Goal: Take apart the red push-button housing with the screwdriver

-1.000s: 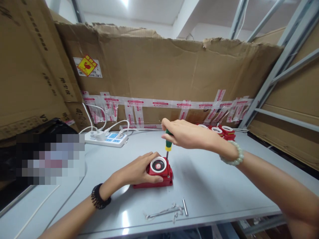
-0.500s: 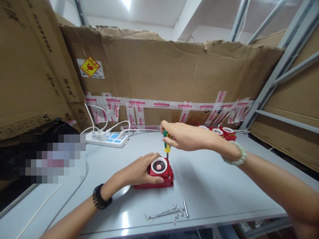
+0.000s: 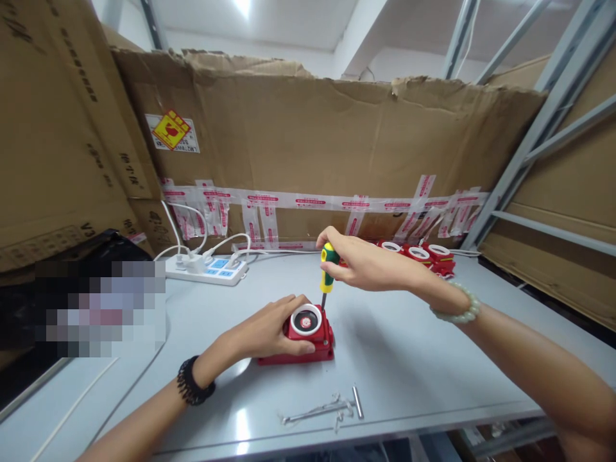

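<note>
A red box-shaped device with a white ring and dark round centre on top rests on the table. My left hand is wrapped over its left side, thumb along the front. In my right hand is a screwdriver with a green and yellow handle, gripped between thumb and fingers. The screwdriver leans slightly, its shaft pointing down to the device's back right corner beside the ring. Whatever lies under the tip is too small to make out.
Several similar red devices stand at the back right. Nearer the front edge lies a metal T-shaped tool with whitish scraps. A white power strip with cables sits at back left. Cardboard walls the table's rear.
The screwdriver handle has tipped a little to the right and turned within my right hand's fingers. My left hand and the red device stay in place.
</note>
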The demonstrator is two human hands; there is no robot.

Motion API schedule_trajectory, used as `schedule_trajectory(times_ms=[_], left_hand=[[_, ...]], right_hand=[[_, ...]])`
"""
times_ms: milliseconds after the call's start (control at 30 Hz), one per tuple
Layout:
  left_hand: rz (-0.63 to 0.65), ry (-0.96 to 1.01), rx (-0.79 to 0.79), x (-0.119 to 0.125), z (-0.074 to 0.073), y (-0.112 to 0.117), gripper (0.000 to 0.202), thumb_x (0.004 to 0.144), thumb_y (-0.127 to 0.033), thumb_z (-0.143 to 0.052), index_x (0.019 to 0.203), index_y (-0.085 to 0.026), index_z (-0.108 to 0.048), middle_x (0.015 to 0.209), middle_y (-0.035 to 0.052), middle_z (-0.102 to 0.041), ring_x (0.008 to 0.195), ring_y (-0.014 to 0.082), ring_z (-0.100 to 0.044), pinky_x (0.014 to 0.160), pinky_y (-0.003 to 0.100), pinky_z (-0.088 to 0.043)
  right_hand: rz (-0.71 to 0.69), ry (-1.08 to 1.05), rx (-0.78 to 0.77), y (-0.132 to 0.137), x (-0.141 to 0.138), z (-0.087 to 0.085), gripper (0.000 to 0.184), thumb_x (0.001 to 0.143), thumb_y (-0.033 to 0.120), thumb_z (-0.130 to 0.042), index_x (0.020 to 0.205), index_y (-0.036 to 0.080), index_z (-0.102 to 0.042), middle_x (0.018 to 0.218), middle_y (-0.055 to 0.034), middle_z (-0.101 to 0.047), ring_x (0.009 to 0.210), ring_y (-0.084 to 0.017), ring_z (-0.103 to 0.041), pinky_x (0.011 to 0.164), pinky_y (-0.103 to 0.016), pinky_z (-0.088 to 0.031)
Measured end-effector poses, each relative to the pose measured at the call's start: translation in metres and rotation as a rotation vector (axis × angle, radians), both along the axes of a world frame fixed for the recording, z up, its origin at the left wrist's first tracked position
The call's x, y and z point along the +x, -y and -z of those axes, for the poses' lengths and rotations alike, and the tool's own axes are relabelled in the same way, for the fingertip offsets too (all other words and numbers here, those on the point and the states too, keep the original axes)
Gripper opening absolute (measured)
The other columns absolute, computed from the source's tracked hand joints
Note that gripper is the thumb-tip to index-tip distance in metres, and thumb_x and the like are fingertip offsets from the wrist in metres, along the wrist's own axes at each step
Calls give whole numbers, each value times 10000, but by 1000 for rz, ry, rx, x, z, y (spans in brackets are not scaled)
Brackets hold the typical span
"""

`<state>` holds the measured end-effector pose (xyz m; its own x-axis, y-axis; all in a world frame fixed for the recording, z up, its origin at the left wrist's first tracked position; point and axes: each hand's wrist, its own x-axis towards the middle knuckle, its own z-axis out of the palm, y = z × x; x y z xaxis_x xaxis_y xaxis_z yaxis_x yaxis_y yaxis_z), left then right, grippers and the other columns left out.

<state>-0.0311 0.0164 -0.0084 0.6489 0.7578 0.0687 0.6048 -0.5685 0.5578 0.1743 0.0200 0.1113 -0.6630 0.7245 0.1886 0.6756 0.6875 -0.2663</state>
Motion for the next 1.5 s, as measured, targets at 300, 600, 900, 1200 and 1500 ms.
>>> schedule_trajectory(times_ms=[300,600,900,1200,1500], left_hand=[[6,19,-25,2,-2,1,443,711,-516,-659,1007,-237,-483,960,29,-551,862,229,-525,748,316,-405],[-7,-14,15,0,0,0,446,705,-539,-660,981,-233,-490,940,26,-557,819,229,-532,726,313,-409],[-12,-37,6,0,-1,0,451,711,-540,-657,1002,-243,-483,973,32,-556,824,235,-542,741,320,-415],[4,-17,-3,0,-2,1,455,718,-527,-660,1023,-242,-480,976,29,-558,870,236,-531,757,317,-416],[-4,-12,4,1,-3,2,473,712,-521,-661,1056,-249,-483,993,31,-563,885,243,-536,768,322,-419]], right_hand=[[243,55,202,-3,-7,9,194,888,368,-401,927,180,-421,659,-20,-601,539,-149,-509,509,-260,-280],[273,60,308,-1,-12,14,278,863,449,-416,875,171,-427,597,-18,-573,524,-161,-487,515,-274,-251],[270,66,209,1,-9,6,166,835,360,-466,807,198,-438,642,-12,-596,542,-143,-501,502,-253,-254],[190,-102,44,-1,-4,6,233,790,250,-477,999,194,-390,641,22,-575,530,-131,-482,499,-247,-298],[211,-204,150,-6,-10,21,195,851,315,-429,989,194,-363,705,0,-520,598,-146,-459,564,-284,-335]])
